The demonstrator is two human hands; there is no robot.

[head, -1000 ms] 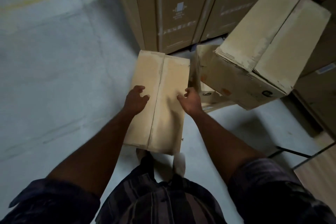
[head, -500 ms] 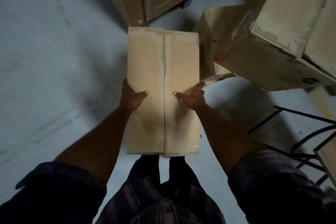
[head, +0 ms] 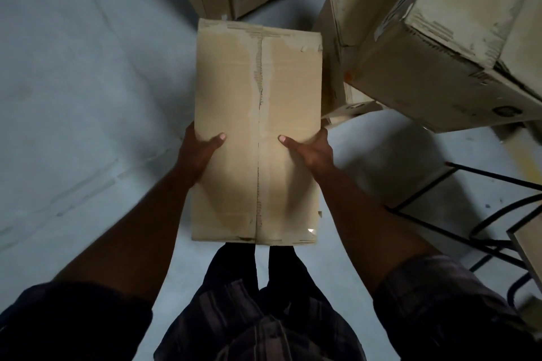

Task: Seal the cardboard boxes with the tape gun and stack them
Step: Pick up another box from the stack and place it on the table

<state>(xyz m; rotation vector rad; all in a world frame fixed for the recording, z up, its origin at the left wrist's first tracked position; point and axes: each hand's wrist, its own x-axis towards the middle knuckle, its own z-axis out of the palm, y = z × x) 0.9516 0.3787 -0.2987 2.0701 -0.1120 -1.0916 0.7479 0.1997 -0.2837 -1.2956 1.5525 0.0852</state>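
- The pale tan oblong cardboard box [head: 258, 132] is in the middle of the frame, held off the grey concrete floor [head: 88, 97] with its top face up.
- The left hand [head: 196, 152] grips its left long side and the right hand [head: 311, 152] its right, each thumb flat on top. The other fingers are hidden round the edges.
- The flaps meet at a centre seam with ragged tape along it; whether it is fully sealed cannot be told. No tape gun is in view.
- This looks like the carrying step: the box is being taken to be stacked or set down for taping.
- Next comes lowering it level, clear of the large worn tilted cardboard box [head: 440, 73] at upper right and the black metal frame [head: 469, 202] at right.
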